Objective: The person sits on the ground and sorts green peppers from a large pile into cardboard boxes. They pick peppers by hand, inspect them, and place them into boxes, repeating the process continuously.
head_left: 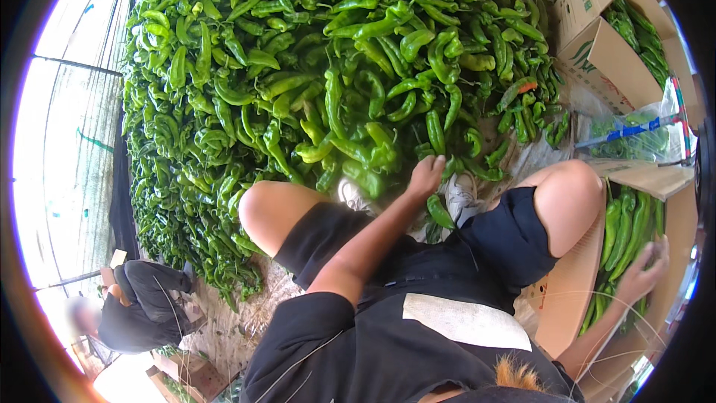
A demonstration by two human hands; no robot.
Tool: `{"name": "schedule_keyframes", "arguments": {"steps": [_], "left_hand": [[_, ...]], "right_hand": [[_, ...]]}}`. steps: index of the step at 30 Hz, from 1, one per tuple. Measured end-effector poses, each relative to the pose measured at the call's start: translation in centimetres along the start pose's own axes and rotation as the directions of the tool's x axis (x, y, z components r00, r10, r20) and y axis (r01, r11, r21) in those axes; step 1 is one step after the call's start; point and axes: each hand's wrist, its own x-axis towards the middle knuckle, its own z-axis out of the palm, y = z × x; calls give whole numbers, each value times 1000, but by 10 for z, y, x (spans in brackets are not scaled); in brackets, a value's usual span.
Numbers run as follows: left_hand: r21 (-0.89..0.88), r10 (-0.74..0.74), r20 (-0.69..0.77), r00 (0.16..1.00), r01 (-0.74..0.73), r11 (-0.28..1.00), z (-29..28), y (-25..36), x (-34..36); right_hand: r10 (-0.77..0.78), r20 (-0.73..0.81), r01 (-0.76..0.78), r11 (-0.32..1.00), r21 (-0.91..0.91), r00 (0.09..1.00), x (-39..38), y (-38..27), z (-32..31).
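The left hand (426,174) reaches into the pepper pile (328,67), fingers curled; what they grasp I cannot tell. The right hand (643,272) lies flat on peppers packed lengthwise in the box (570,291).

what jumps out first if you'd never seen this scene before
The huge heap of long green peppers fills the upper and middle picture, spread over the ground in front of the seated person. The left hand reaches into its near edge between the bare knees, while the right hand lies on peppers packed in a cardboard box at the lower right. Another person in dark clothes crouches at the lower left.
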Motion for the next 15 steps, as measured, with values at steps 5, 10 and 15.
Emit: {"name": "schedule_keyframes", "arguments": {"steps": [5,10,15], "left_hand": [[468,-73,-41,997,83,880,22,32,49],[532,-143,41,989,100,841,10,24,76],[-183,-203,-200,959,167,969,-19,6,58]], "right_hand": [[-277,120,243,939,242,953,3,-125,41],[-176,301,82,951,298,937,8,-142,93],[-118,352,-27,924,381,929,9,-148,114]]}}
